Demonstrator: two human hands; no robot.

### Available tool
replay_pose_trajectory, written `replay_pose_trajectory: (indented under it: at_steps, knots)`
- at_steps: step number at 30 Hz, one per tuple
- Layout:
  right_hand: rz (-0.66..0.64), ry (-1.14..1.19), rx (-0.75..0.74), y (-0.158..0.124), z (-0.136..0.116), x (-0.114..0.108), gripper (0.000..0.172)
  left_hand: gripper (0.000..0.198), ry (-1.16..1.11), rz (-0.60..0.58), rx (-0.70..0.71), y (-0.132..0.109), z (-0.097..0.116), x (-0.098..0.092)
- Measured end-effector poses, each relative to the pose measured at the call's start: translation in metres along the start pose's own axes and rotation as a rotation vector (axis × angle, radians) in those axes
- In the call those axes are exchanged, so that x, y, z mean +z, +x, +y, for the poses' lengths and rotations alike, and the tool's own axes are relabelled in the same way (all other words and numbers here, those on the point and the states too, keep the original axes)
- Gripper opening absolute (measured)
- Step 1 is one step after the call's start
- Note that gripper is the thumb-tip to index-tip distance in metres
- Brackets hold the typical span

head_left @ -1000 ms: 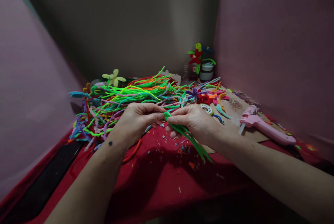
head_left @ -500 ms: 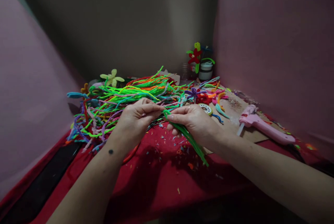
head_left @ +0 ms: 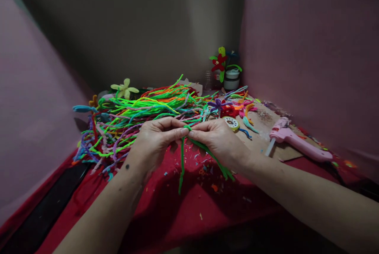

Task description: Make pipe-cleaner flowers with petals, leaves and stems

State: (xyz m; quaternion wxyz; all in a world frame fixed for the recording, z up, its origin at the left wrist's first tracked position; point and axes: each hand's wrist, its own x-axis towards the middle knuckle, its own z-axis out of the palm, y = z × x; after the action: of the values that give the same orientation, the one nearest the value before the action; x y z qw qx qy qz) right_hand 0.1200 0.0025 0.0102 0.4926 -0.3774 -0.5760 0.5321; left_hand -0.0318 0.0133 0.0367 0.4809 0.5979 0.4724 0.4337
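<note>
Green pipe cleaners (head_left: 213, 157) are pinched between my two hands above the red cloth, their upper ends meeting at the fingertips. My left hand (head_left: 160, 137) grips them between thumb and forefinger, and one green strand drops straight down beneath it. My right hand (head_left: 217, 137) is closed on the same bunch, whose tails slant out below its palm toward the lower right. Behind the hands lies a large heap of coloured pipe cleaners (head_left: 156, 102). How the strands join at the fingertips is partly hidden.
A pink glue gun (head_left: 299, 137) rests on cardboard (head_left: 263, 121) at the right. Near it are a round yellow-rimmed spool (head_left: 231, 123) and a purple flower (head_left: 217, 105). A lidded container (head_left: 231, 80) stands at the back. A long black object (head_left: 44, 204) lies left. Scraps dot the red cloth (head_left: 177, 222).
One green strand now hangs down below my left fingers, apart from the bunch at my right hand. My fingertips have drawn closer together at the strands' upper ends.
</note>
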Motion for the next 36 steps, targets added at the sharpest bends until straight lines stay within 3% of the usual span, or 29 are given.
replay_pose_trajectory:
  at_steps: [5,7,10,18,21,26,32,36]
  knots:
    - [0.019,0.089,0.032,-0.001,0.001,0.001,0.019,0.014,0.032,-0.12,-0.041,0.002,0.002,-0.009]
    - [0.006,0.185,0.017,-0.001,0.002,0.001,0.011,0.014,0.025,-0.152,-0.057,0.002,0.002,-0.014]
    - [-0.025,0.252,-0.015,0.0,0.004,-0.001,0.02,0.013,0.008,-0.15,-0.064,0.003,0.001,-0.017]
    - [-0.034,0.374,0.003,0.005,0.008,-0.003,0.015,0.01,-0.017,-0.128,-0.021,0.0,0.003,-0.012]
    - [0.013,0.262,-0.055,0.005,0.007,-0.004,0.013,0.012,-0.046,-0.114,-0.056,-0.001,0.004,-0.011]
    - [0.228,-0.12,-0.325,0.001,0.0,-0.004,0.005,0.013,-0.04,-0.028,-0.003,0.001,0.004,-0.011]
    - [0.112,-0.415,-0.383,-0.005,-0.006,0.002,0.013,0.015,-0.08,0.053,-0.019,-0.004,0.006,-0.002]
    - [0.21,-0.639,-0.448,-0.005,-0.005,0.005,0.018,0.015,-0.101,-0.009,-0.045,-0.009,0.007,0.0]
